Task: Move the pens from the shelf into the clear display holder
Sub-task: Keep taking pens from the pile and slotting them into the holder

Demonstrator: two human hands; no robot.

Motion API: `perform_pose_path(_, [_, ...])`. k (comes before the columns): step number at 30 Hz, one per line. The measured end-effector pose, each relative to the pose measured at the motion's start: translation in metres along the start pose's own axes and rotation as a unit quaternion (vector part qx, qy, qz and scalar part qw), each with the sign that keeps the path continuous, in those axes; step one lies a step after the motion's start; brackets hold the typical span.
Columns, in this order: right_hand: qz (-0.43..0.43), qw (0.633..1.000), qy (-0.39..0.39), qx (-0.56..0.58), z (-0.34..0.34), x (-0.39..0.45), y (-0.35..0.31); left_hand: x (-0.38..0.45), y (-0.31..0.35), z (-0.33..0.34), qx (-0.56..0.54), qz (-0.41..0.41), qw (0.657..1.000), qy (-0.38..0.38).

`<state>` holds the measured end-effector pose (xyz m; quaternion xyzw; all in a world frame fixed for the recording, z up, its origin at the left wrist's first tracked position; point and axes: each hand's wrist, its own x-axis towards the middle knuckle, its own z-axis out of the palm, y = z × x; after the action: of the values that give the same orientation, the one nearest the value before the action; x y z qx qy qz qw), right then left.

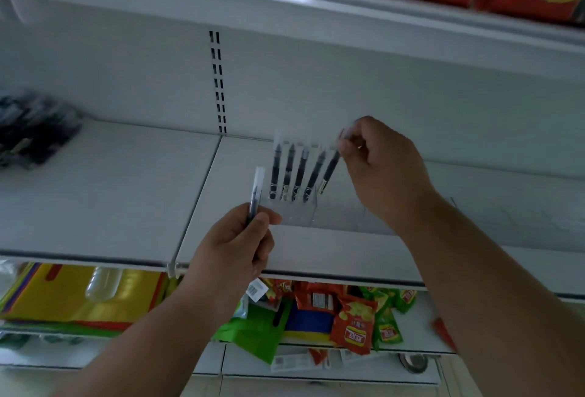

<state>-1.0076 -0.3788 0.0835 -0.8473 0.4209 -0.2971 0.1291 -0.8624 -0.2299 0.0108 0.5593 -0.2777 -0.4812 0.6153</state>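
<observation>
My right hand pinches the upper end of a slim black pen with a clear cap, thumb and forefinger closed on it. The pen's long axis runs steeply down and to the left from my fingers, and its lower tip hangs just above the right end of the clear acrylic display holder. The next move turns on that relation: the tip must drop into the free slot at the holder's right end, so I judge the pen needs tilting closer to upright first.

Four matching black pens already stand in the holder in a row, leaning slightly. The rightmost of them lies just beside the pen I hold (little side room there).

My left hand grips a second clear-capped black pen, near upright, just left of the holder. The right hand is the nearer to the open slot.

The holder sits on the white metal shelf, near its front edge, with open room behind and to the right. A dark blurred bundle lies at the far left of the shelf; I cannot tell whether it holds more pens.
</observation>
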Motion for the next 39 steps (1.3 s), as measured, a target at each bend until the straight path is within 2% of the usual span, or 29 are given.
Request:
perform_pose_path(2, [0.002, 0.999, -0.044, -0.01, 0.009, -0.003, 0.003, 0.001, -0.001, 0.003, 0.001, 0.003, 1.0, 0.007])
perform_pose_path(5, [0.034, 0.997, -0.07, -0.028, 0.021, -0.009, 0.01, 0.002, 0.001, 0.008, 0.003, 0.007, 1.0, 0.009])
perform_pose_path(9, [0.079, 0.997, 0.001, 0.011, 0.012, -0.014, 0.006, 0.006, 0.006, 0.005, 0.011, 0.019, 1.0, 0.018])
perform_pose_path(11, [0.081, 0.994, 0.004, 0.069, 0.005, -0.019, -0.003, 0.01, 0.008, 0.005, 0.018, 0.026, 0.999, 0.012])
perform_pose_path(15, [0.096, 0.974, -0.111, 0.172, 0.007, -0.036, -0.02, 0.012, 0.008, 0.017, 0.095, 0.034, 0.993, -0.057])
perform_pose_path(17, [0.1, 0.97, -0.105, 0.196, 0.011, -0.045, -0.023, 0.012, 0.004, 0.023, 0.144, 0.035, 0.982, -0.117])
perform_pose_path(19, [0.118, 0.962, -0.066, 0.237, 0.01, -0.053, -0.023, 0.014, 0.004, 0.024, 0.192, 0.054, 0.968, -0.151])
perform_pose_path(21, [0.141, 0.952, -0.009, 0.273, 0.007, -0.06, -0.021, 0.016, 0.004, 0.019, 0.263, 0.116, 0.947, -0.145])
perform_pose_path(24, [0.171, 0.935, 0.102, 0.293, -0.006, -0.06, -0.014, 0.013, 0.009, 0.006, 0.437, 0.239, 0.861, -0.101])
perform_pose_path(26, [0.165, 0.939, 0.157, 0.259, -0.016, -0.052, -0.008, 0.013, 0.016, -0.001, 0.517, 0.316, 0.794, -0.05])
perform_pose_path(29, [0.127, 0.962, 0.179, 0.163, -0.023, -0.038, 0.001, 0.024, 0.012, -0.004, 0.544, 0.401, 0.737, -0.001])
perform_pose_path(33, [0.062, 0.982, 0.156, 0.089, -0.019, -0.028, 0.002, 0.036, -0.005, 0.0, 0.584, 0.39, 0.712, -0.028])
perform_pose_path(36, [0.016, 0.995, 0.096, 0.013, -0.012, -0.023, 0.003, 0.039, -0.018, -0.001, 0.617, 0.366, 0.695, -0.041])
perform_pose_path(39, [-0.007, 0.999, 0.03, -0.034, -0.001, -0.016, 0.007, 0.039, -0.02, -0.001, 0.622, 0.36, 0.694, -0.035])
